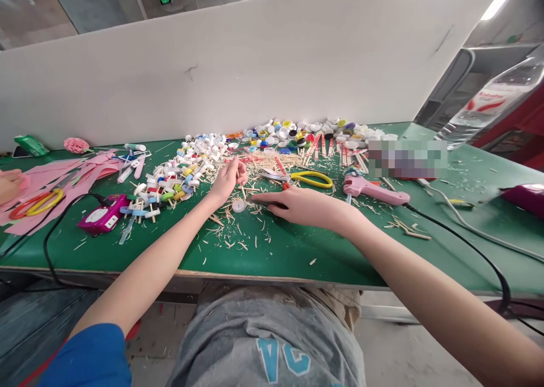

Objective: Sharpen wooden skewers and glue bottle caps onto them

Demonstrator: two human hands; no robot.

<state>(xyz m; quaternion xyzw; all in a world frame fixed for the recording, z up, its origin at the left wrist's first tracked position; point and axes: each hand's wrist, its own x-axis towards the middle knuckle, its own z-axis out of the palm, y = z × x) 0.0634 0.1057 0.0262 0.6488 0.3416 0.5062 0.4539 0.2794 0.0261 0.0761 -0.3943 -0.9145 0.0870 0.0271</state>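
Observation:
My left hand [232,178] hovers over the middle of the green table with its fingers curled together. Just below its fingertips shows a short pale stick, though whether they grip it I cannot tell. A white bottle cap [238,205] lies flat on the table under this hand. My right hand [293,205] is closed round a narrow dark tool [264,201]. Its tip points left toward the cap, and the palm hides the rest. Yellow-handled scissors [312,178] lie just beyond my right hand, among wood shavings and sticks [272,163].
Caps on sticks [182,174] are heaped at left, loose caps [293,132] at the back. Right are a pink glue gun [376,190] and its cord. At left stand a purple power adapter [103,213], pink sheets [85,183] and another person's hand [11,186]. A white partition [238,64] rises behind.

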